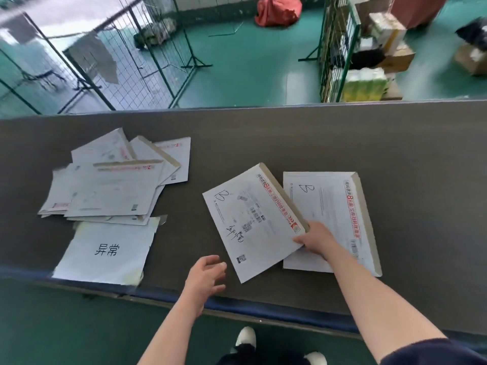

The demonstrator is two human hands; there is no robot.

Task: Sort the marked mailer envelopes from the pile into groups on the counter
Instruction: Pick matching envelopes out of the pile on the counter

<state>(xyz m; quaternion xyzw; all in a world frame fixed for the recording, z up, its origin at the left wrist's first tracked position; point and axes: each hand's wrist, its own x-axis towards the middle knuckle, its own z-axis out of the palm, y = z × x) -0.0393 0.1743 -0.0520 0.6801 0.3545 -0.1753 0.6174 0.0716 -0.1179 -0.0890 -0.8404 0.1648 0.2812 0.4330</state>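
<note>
A pile of several white mailer envelopes (pixel 113 188) lies at the left of the dark counter (pixel 263 138). My right hand (pixel 315 239) pinches the near right corner of a white envelope marked "B" (pixel 250 222), which is tilted and overlaps a second envelope marked "B" (pixel 329 214) lying flat to its right. My left hand (pixel 207 276) hovers over the counter's near edge, fingers loosely curled, holding nothing.
A white paper sign with two printed characters (pixel 105 251) lies at the counter's near left edge, below the pile. Beyond the counter are a green floor, wire cages (pixel 147 61) and stacked cartons (pixel 369 83). My shoes show below.
</note>
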